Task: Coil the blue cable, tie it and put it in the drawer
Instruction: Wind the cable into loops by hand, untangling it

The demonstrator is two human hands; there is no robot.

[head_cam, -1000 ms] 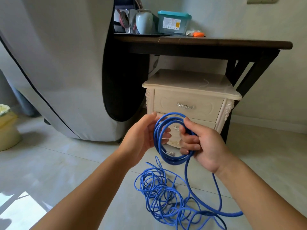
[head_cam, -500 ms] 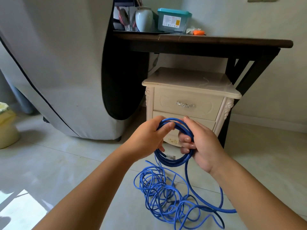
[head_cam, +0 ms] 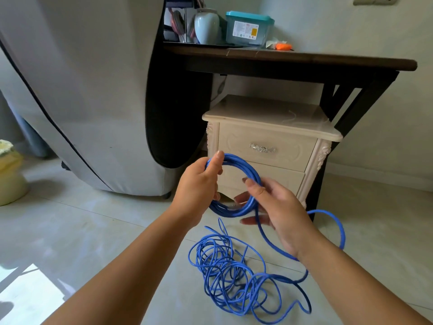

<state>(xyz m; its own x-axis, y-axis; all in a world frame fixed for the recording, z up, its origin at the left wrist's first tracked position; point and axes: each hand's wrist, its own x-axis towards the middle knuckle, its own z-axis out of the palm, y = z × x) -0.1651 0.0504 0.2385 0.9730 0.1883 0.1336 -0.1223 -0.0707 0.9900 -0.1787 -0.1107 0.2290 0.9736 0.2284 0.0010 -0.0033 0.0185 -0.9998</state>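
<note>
The blue cable (head_cam: 236,275) lies mostly as a loose tangle on the floor tiles. A few turns of it form a coil (head_cam: 243,167) held up in front of the cream nightstand. My left hand (head_cam: 199,186) grips the coil's left side, thumb on top. My right hand (head_cam: 274,207) is at the coil's right side with fingers spread, and a strand runs across its palm and loops down to the floor pile. The nightstand's upper drawer (head_cam: 264,148), with a silver handle, is closed. A lower drawer sits partly behind the coil.
A dark wooden table (head_cam: 304,59) stands over the nightstand and carries a teal-lidded box (head_cam: 249,29), a pale jar and an orange item. A large grey covered object (head_cam: 82,90) fills the left. A yellow bin (head_cam: 9,174) stands at the far left.
My right hand has loosened from the coil and moved right and down, fingers spreading along the strand. The coil has tilted wider, and a loop of cable has swung out to the right.
</note>
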